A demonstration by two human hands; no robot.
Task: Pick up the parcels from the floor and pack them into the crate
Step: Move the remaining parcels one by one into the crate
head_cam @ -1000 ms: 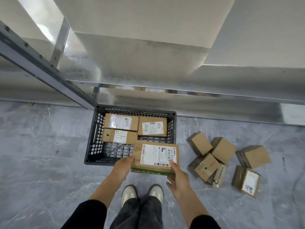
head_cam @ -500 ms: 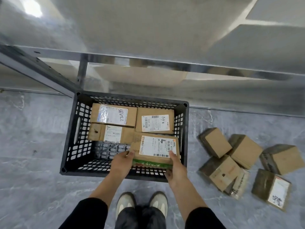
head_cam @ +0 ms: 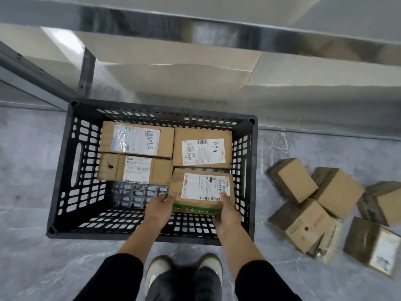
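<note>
the left hand (head_cam: 159,208) and right hand (head_cam: 227,210) pinch the flat brown cardboard parcel (head_cam: 201,187) by its near corners, low in the right front of the black slotted plastic crate (head_cam: 71,166); it seems light and stiff, best held by its edges.

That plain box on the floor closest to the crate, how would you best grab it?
Come from above and grip the box across its top, by the dark side facing the crate and the opposite edge. It sits tilted, plain face up; that dark side is bare, while other boxes crowd its right and near sides, so a sideways reach looks blocked.
</note>
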